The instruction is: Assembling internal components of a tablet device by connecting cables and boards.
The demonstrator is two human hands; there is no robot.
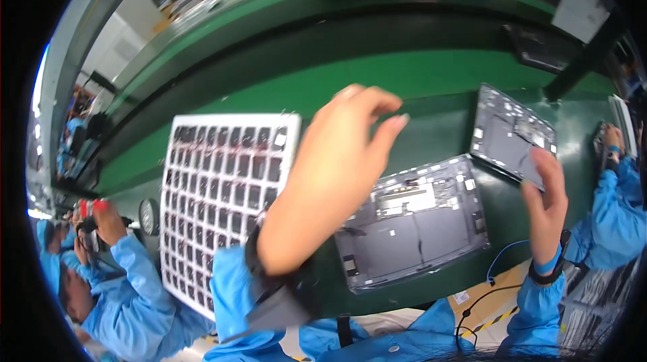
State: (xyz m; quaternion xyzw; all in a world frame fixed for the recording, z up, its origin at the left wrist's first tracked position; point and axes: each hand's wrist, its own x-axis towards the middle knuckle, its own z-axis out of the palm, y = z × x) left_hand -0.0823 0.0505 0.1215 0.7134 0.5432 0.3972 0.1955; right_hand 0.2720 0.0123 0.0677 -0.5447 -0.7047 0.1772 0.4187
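Head view: the central casing (391, 244), dark grey, lies with its inner side up on the green bench (421, 126), its near edge close to the bench's near edge. Just right and farther off, a second casing (502, 129) sits at an angle; the right hand (549, 210) has thumb and finger at its near right edge, though whether gripping or merely touching cannot be told. The left hand (350, 136), loosely open, thumb and fingers apart, hangs beyond the central casing's far left corner. Left, its forearm crosses the right edge of a white compartmented tray (232, 119); rightward, bench surface gives the fingers room.
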